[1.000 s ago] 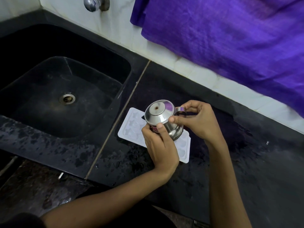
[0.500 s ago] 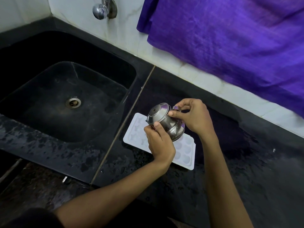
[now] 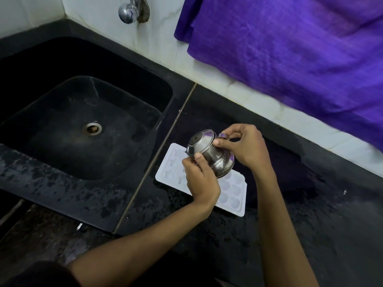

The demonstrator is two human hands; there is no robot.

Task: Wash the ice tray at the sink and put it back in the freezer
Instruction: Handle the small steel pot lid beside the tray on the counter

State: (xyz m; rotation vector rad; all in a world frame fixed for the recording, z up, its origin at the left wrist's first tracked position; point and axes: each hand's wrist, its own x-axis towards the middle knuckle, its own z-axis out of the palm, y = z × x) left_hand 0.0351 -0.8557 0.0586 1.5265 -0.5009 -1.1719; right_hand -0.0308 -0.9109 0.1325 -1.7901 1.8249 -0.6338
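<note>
A white ice tray [image 3: 232, 192] lies flat on the black counter, just right of the sink, its round pockets facing up. Over the tray I hold a small steel pot [image 3: 209, 152] tipped over to the left, its mouth turned toward the sink side. My left hand [image 3: 202, 180] grips the pot near its rim from the front. My right hand [image 3: 246, 147] pinches its handle and body from the right. Both hands hide the tray's middle. I cannot tell whether water runs from the pot.
The black sink [image 3: 83, 129] with its drain [image 3: 91, 128] lies to the left, a steel tap [image 3: 129, 10] on the wall above it. A purple cloth [image 3: 290, 48] hangs over the back wall. The wet black counter [image 3: 310, 214] stretches to the right.
The pot has tilted further over to the left above the tray. Both hands kept their grip. The view has shifted, so the sink shows more fully.
</note>
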